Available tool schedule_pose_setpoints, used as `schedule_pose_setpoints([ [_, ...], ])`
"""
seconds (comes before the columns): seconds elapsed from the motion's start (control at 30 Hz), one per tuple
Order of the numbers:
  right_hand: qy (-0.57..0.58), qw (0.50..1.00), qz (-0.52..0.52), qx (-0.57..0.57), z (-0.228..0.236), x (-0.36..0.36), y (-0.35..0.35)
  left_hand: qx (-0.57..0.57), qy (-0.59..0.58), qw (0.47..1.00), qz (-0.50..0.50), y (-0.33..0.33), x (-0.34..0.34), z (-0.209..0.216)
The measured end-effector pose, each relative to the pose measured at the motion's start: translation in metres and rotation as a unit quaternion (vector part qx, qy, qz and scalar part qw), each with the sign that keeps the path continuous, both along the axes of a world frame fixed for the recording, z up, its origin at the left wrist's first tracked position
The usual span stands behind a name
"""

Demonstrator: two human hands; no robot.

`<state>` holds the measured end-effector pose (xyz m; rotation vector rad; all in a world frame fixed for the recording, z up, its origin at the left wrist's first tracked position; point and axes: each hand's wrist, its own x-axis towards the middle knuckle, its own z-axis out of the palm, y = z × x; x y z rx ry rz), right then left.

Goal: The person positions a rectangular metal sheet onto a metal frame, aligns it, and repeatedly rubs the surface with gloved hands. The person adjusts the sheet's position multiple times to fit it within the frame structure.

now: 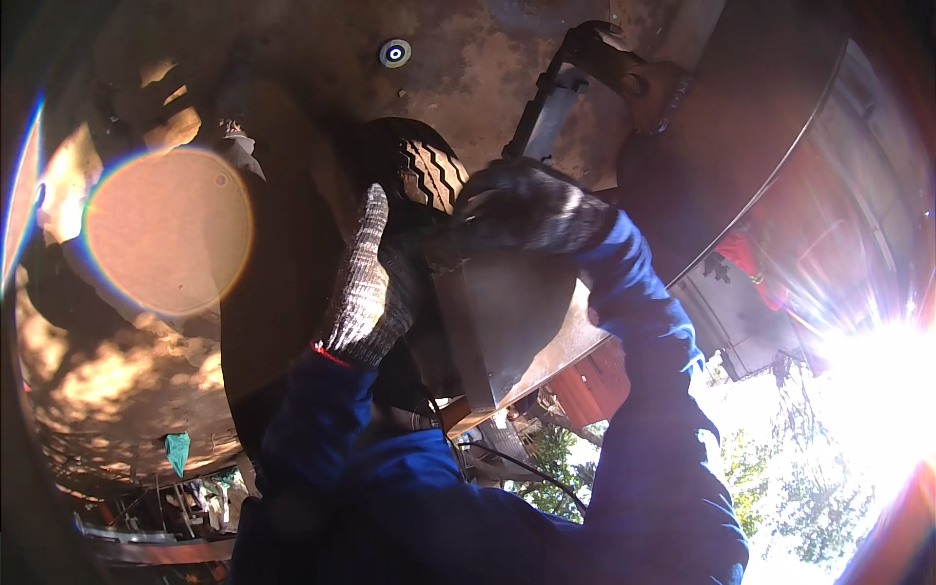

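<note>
My left hand (363,288), in a grey-and-white knit glove with a red cuff edge, is raised beside a dark surface. One digit stretches upward; the other fingers are lost in shadow. To its right, my right hand (531,207), in a darker glove, has its fingers curled closed at the top of a smooth dark panel (517,302). What lies inside that grip is hidden. A treaded tyre (429,174) stands just beyond both hands. Behind my right hand, a long grey-and-black piece (551,115) slants up to another person's bare hand (624,73).
A round disc (395,54) shows against the stained brown ground at the top. A large curved vehicle panel (780,156) fills the right side, with glaring sunlight below it. A black cable (522,463) hangs near my right arm. At lower left is a green cloth (176,453).
</note>
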<state>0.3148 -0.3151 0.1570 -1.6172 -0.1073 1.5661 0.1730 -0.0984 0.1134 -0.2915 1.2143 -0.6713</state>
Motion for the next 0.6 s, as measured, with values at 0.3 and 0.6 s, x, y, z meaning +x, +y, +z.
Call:
schedule_pose_setpoints([
  [0.3, -0.061, 0.980, 0.156, -0.103, 0.012, 0.015, 0.011, 0.077, -0.039, 0.993, -0.078, 0.011, 0.016, 0.012],
  [0.6, 0.038, 0.967, -0.136, -0.210, 0.040, 0.012, -0.011, 0.125, 0.015, 0.940, -0.318, 0.017, 0.034, 0.020],
])
